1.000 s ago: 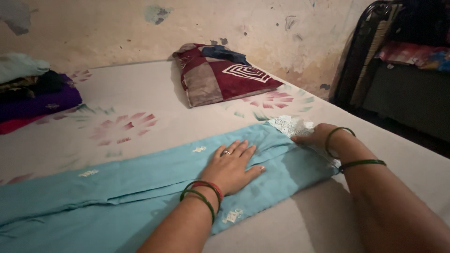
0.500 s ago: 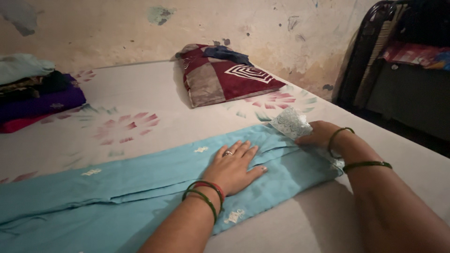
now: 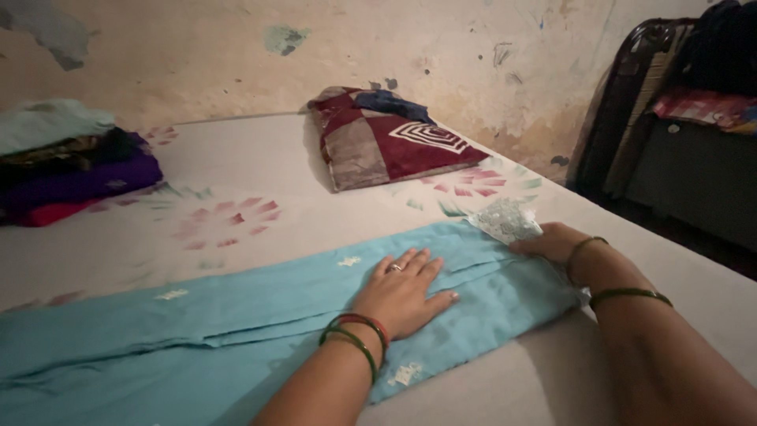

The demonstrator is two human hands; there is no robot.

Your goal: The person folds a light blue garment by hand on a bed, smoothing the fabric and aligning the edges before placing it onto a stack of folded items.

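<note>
Here, a long light-blue cloth (image 3: 236, 315) lies folded lengthwise across the near part of a bed sheet (image 3: 260, 173) printed with pale pink flowers. The left hand (image 3: 402, 292) rests flat on the cloth, palm down, fingers spread and pointing toward the cloth's right end; it grips nothing, only presses the fabric. A ring shows on one finger, and red and green bangles (image 3: 355, 335) circle that wrist. The right hand (image 3: 552, 243) sits at the cloth's right end, fingers laid over the edge where a silvery embroidered patch (image 3: 505, 221) turns up; whether it pinches the fabric or merely lies on it I cannot tell. Green bangles (image 3: 607, 272) ring the right forearm. Beyond the cloth, well apart from it, lies a maroon-and-grey folded cushion cover (image 3: 386, 138). Far to the cloth's left sits a pile of folded clothes (image 3: 63, 162), purple, red and pale green.
</note>
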